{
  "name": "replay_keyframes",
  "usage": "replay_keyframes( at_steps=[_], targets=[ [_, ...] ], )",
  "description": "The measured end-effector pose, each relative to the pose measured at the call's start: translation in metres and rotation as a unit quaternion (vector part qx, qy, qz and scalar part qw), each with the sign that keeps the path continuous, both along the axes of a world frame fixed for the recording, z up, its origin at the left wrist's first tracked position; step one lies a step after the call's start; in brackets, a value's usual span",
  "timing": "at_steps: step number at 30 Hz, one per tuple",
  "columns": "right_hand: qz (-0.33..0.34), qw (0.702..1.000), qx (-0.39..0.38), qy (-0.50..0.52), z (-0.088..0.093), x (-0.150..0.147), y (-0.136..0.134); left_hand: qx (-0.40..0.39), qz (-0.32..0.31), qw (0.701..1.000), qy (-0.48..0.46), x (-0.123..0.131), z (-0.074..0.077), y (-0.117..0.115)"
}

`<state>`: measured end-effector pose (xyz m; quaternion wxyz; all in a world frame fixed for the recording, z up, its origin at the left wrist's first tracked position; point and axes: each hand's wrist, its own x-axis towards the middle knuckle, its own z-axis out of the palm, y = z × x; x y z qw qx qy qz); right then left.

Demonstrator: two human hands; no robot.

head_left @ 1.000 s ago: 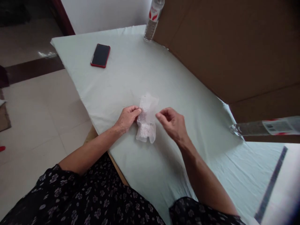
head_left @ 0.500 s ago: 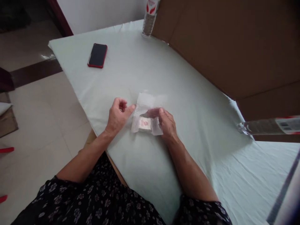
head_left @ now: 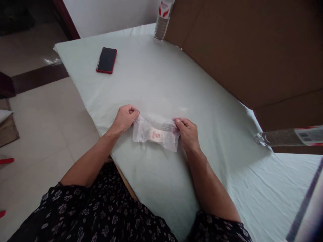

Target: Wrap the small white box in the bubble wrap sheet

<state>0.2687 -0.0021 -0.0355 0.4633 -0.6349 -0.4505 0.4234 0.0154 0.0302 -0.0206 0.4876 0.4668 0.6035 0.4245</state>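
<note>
Both hands grip a clear sheet of bubble wrap (head_left: 141, 129) over the table. My left hand (head_left: 126, 117) pinches its left edge between thumb and fingers. On the other side my right hand (head_left: 188, 132) has its right edge, thumb on top. Between them, under or inside the wrap, lies a small pale block-like packet (head_left: 155, 135) with a reddish print. The wrap spreads past it on both sides, and its far part lies toward the middle of the table. Whether the packet is fully enclosed I cannot tell.
A pale green cloth covers the table (head_left: 141, 74). A phone (head_left: 107, 60) in a red case lies at the far left. One water bottle (head_left: 162, 25) stands at the back, another bottle (head_left: 285, 136) at the right, both against a large brown cardboard panel (head_left: 239, 50).
My left hand was apart with its thumb out and now grips the wrap's left edge. My right hand has moved slightly right. The wrap is spread wider and folded down toward the packet.
</note>
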Motion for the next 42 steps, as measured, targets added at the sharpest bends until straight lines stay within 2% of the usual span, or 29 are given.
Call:
replay_keyframes(
  at_steps=[2, 4, 5, 6, 9, 11, 13, 15, 17, 19, 20, 21, 23, 25, 26, 29, 32, 34, 36, 39, 40, 42],
  targets=[
    [-0.032, 0.997, 0.043, -0.047, 0.004, 0.008, -0.002, 0.050, 0.017, 0.996, 0.078, 0.000, 0.004, 0.002],
    [-0.060, 0.986, 0.109, -0.108, 0.013, 0.013, -0.010, 0.134, 0.055, 0.977, 0.159, 0.002, 0.012, -0.004],
    [-0.052, 0.981, 0.134, -0.133, 0.018, 0.014, -0.015, 0.176, 0.057, 0.965, 0.187, 0.004, 0.018, -0.009],
    [-0.027, 0.977, 0.148, -0.148, 0.023, 0.013, -0.021, 0.214, 0.038, 0.953, 0.209, 0.005, 0.023, -0.015],
    [0.092, 0.975, 0.127, -0.157, 0.036, 0.004, -0.035, 0.303, -0.101, 0.910, 0.266, 0.008, 0.035, -0.033],
    [0.145, 0.971, 0.112, -0.155, 0.042, -0.001, -0.042, 0.309, -0.182, 0.885, 0.296, 0.009, 0.037, -0.040],
    [0.193, 0.967, 0.109, -0.126, 0.046, -0.003, -0.049, 0.294, -0.233, 0.866, 0.331, 0.007, 0.038, -0.046],
    [0.273, 0.954, 0.096, -0.074, 0.050, -0.002, -0.058, 0.281, -0.253, 0.847, 0.373, 0.001, 0.037, -0.051],
    [0.374, 0.925, 0.052, -0.035, 0.052, 0.000, -0.069, 0.256, -0.256, 0.832, 0.420, -0.008, 0.035, -0.057],
    [0.446, 0.894, 0.007, -0.046, 0.052, 0.000, -0.079, 0.201, -0.278, 0.818, 0.462, -0.015, 0.031, -0.061],
    [0.457, 0.887, -0.004, -0.070, 0.051, 0.000, -0.083, 0.170, -0.290, 0.811, 0.479, -0.017, 0.028, -0.063],
    [0.447, 0.889, -0.003, -0.102, 0.050, -0.001, -0.085, 0.147, -0.299, 0.804, 0.492, -0.018, 0.026, -0.064],
    [0.371, 0.913, 0.031, -0.169, 0.047, -0.003, -0.085, 0.135, -0.296, 0.797, 0.509, -0.016, 0.025, -0.066],
    [0.280, 0.930, 0.083, -0.222, 0.043, -0.008, -0.079, 0.167, -0.270, 0.795, 0.518, -0.011, 0.026, -0.068],
    [0.254, 0.929, 0.108, -0.247, 0.040, -0.011, -0.073, 0.191, -0.259, 0.793, 0.517, -0.007, 0.027, -0.069],
    [0.271, 0.896, 0.167, -0.309, 0.030, -0.022, -0.055, 0.255, -0.275, 0.786, 0.492, 0.002, 0.026, -0.071],
    [0.289, 0.881, 0.183, -0.328, 0.024, -0.023, -0.044, 0.243, -0.328, 0.782, 0.470, 0.004, 0.016, -0.070],
    [0.240, 0.896, 0.183, -0.327, 0.025, -0.011, -0.046, 0.215, -0.344, 0.783, 0.472, 0.003, 0.007, -0.069],
    [0.148, 0.915, 0.176, -0.331, 0.027, 0.013, -0.054, 0.200, -0.345, 0.786, 0.473, 0.001, 0.001, -0.069],
    [0.011, 0.926, 0.127, -0.356, 0.024, 0.059, -0.068, 0.191, -0.338, 0.792, 0.470, 0.000, -0.002, -0.071],
    [-0.010, 0.928, 0.104, -0.356, 0.021, 0.072, -0.073, 0.189, -0.335, 0.794, 0.470, 0.000, -0.003, -0.072],
    [-0.010, 0.930, 0.077, -0.359, 0.013, 0.092, -0.081, 0.186, -0.333, 0.795, 0.471, 0.001, -0.003, -0.073]
  ],
)
